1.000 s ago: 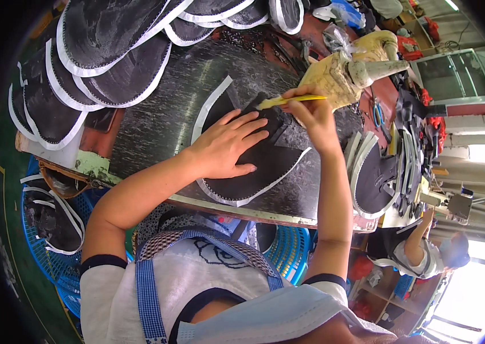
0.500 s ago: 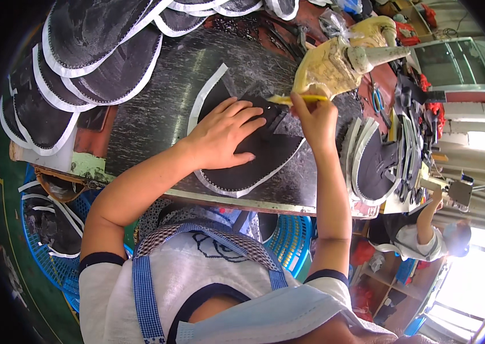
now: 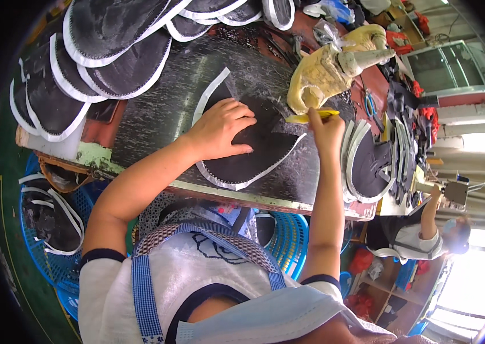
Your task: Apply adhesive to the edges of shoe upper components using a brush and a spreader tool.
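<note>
A black curved sheet piece (image 3: 248, 163) with a white stitched edge strip and a notch lies on the dark worktable (image 3: 168, 109). My left hand (image 3: 219, 131) rests flat on its left part, thumb spread from the fingers. In my right hand (image 3: 327, 133) is a slim yellow brush (image 3: 298, 119), pinched between thumb and fingers. Its pale tip points left, just beyond the piece's right side. Right beside that hand lies a yellowish crusted container (image 3: 319, 77) with a tapered grey spout. My fingers hide part of the brush handle.
Similar white-edged black pieces pile up at the far left (image 3: 122, 69) and stand stacked at the right (image 3: 368, 163). Blue-handled scissors (image 3: 370, 103) lie beyond the container. Blue baskets (image 3: 288, 238) stand below the table edge. Another person (image 3: 420, 238) works at the right.
My right hand has moved slightly nearer and to the right with the brush, whose tip has left the piece. The fingers of my left hand have drawn closer together.
</note>
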Motion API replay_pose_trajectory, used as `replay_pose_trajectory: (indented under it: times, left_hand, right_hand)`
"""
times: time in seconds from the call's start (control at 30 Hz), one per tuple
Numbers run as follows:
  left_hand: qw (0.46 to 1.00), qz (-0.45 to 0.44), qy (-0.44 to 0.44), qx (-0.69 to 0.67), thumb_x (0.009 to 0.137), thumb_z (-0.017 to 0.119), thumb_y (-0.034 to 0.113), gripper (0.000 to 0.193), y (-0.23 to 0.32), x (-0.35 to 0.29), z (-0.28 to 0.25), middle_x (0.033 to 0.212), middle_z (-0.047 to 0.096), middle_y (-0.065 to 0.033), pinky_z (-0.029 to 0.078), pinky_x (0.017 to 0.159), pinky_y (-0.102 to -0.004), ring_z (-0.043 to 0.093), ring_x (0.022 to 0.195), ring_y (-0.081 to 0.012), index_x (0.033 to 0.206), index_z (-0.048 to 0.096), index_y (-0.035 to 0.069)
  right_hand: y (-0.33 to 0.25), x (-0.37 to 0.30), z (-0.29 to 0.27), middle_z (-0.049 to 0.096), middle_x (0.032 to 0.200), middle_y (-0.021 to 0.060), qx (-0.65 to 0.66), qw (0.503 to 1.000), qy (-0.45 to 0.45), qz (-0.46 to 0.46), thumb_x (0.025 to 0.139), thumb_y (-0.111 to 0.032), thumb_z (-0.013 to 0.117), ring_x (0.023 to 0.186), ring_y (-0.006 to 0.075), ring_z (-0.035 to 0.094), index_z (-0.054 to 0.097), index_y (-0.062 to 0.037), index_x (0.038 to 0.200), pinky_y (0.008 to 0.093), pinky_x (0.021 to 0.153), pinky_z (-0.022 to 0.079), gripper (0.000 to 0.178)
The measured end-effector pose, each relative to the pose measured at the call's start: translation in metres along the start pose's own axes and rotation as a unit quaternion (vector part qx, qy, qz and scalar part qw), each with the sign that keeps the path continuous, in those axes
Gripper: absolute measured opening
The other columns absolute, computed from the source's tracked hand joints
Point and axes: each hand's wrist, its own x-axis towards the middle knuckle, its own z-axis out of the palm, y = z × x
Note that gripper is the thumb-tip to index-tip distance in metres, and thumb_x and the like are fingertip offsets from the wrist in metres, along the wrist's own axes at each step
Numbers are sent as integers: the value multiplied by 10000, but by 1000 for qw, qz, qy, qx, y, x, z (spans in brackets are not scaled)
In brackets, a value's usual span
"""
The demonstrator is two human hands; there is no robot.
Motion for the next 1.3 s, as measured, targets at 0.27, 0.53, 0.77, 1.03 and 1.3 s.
replay_pose_trajectory:
  times: [0.27,0.53,0.77,1.03,1.3]
  left_hand:
    - [998,-51,-25,11,651,808,250,293,3,0,-9,924,604,-56,444,864,-378,554,965,-251,840,678,68]
    - [963,-187,78,176,660,821,358,826,6,-32,-25,1251,470,-153,268,1048,-515,397,1216,-352,1350,439,113]
    - [968,-196,61,144,655,817,408,852,6,-30,-24,1226,483,-161,283,1027,-498,410,1184,-348,1362,436,122]
    - [952,-225,43,200,640,819,474,908,7,-31,-24,1158,502,-137,295,970,-485,435,1120,-304,1381,424,129]
    - [959,-209,57,185,643,814,487,921,3,-34,-23,1115,503,-131,303,950,-474,449,1066,-288,1395,424,124]
  right_hand:
    - [-23,-9,65,674,706,105,119,983,-81,-111,812,-168,734,651,147,631,679,35,863,292,586,494,216]
    - [-9,22,-41,632,584,76,105,992,53,-37,934,-231,616,465,102,545,679,29,813,248,453,422,294]
    - [19,54,2,618,718,277,-241,951,61,-182,895,-294,598,673,427,622,656,52,743,481,629,492,382]
    - [28,75,-33,667,702,136,112,984,-111,87,966,-266,536,557,133,621,641,49,809,257,464,457,368]
    - [-28,-9,13,707,782,117,22,979,-194,-64,869,-75,670,658,159,681,679,83,884,254,621,546,158]
